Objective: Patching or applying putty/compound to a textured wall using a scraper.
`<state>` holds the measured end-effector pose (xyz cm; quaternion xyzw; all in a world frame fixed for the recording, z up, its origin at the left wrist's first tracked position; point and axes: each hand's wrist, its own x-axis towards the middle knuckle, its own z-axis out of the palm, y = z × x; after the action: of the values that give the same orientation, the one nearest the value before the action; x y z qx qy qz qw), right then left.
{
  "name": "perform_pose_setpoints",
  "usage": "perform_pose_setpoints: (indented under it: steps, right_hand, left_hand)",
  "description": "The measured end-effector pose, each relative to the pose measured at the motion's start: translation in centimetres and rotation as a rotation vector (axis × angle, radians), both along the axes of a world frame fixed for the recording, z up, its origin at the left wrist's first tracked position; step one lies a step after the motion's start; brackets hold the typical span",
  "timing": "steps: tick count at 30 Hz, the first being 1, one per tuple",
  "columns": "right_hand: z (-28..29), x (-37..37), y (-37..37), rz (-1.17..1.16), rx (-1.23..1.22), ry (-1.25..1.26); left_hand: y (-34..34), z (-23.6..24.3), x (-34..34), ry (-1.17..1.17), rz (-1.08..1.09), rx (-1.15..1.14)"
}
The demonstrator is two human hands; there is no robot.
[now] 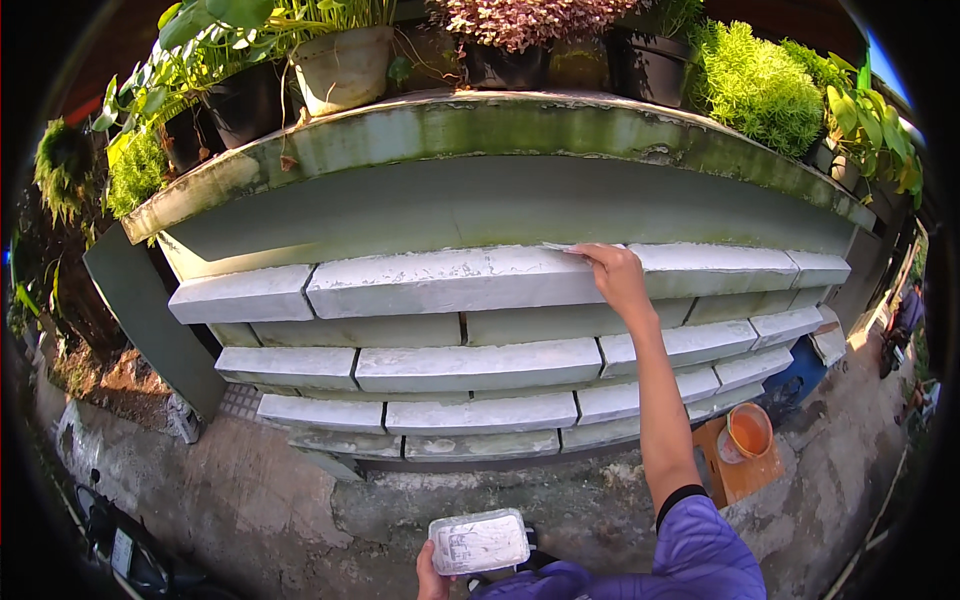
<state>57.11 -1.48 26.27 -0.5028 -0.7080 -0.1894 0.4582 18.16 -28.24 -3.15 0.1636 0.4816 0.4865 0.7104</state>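
Arm (662, 410) outstretched, right hand (617, 275) pinches a thin tool (560, 247), left hand (431, 574) clasping a tray (490, 567).

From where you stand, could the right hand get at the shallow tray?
Probably yes: the left hand holds the shallow tray low, its top uncovered, and nothing visible blocks the way. The right hand, up at the top white ledge, would need to come down.

I can see the right grip (615, 275) pinched and reaching far out, its bare forearm (665, 410) stretched below it; well apart, lower and to its left, the left grip (431, 577) is curled.
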Motion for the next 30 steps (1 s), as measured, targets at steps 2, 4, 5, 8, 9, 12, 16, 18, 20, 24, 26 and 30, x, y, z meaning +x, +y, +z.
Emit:
perform_pose_setpoints:
  steps: [2,4,5,8,9,12,16,18,20,24,26,30]
  right_hand:
    - [-1.7,-2.6,1.3,-0.079,-0.082,-0.161]
    - [-3.1,-6.7,1.5,0.029,0.053,-0.183]
    - [-3.3,-7.8,1.4,0.030,0.051,-0.181]
    - [-2.0,-9.9,0.8,0.205,0.047,-0.086]
    - [-1.8,-10.0,1.6,0.216,0.048,-0.078]
    - [-1.0,-9.1,3.8,0.053,0.125,-0.080]
    - [-3.3,-10.3,4.1,0.045,0.022,-0.209]
    - [-3.7,-11.0,2.4,0.194,0.184,-0.192]
    - [-2.1,-10.8,1.2,0.269,0.136,-0.150]
    - [-0.3,-10.0,2.2,0.252,0.137,-0.079]
    - [-0.2,-10.2,2.9,0.110,0.190,-0.137]
    - [-0.8,-10.5,1.1,0.273,0.255,-0.142]
  left_hand:
    - [0.3,-0.3,0.0,0.086,0.058,-0.044]
    - [0.6,-5.0,-1.0,-0.119,0.081,0.057]
    - [1.0,-2.2,-0.2,-0.117,0.082,0.054]
    - [1.3,2.0,0.6,0.092,0.132,-0.147]
    - [1.2,0.3,0.1,0.091,0.122,-0.084]
    - [2.0,-0.7,0.2,0.062,0.091,-0.012]
    - [2.7,-0.8,0.6,0.071,0.158,-0.054]
    - [3.1,0.2,0.9,0.079,0.161,-0.065]
    - [3.4,0.5,1.1,0.091,0.169,-0.075]
    - [4.4,-0.6,1.3,0.118,0.205,-0.086]
    - [5.3,-1.5,1.4,0.124,0.204,-0.082]
    - [6.7,-3.8,1.0,0.080,0.133,0.080]
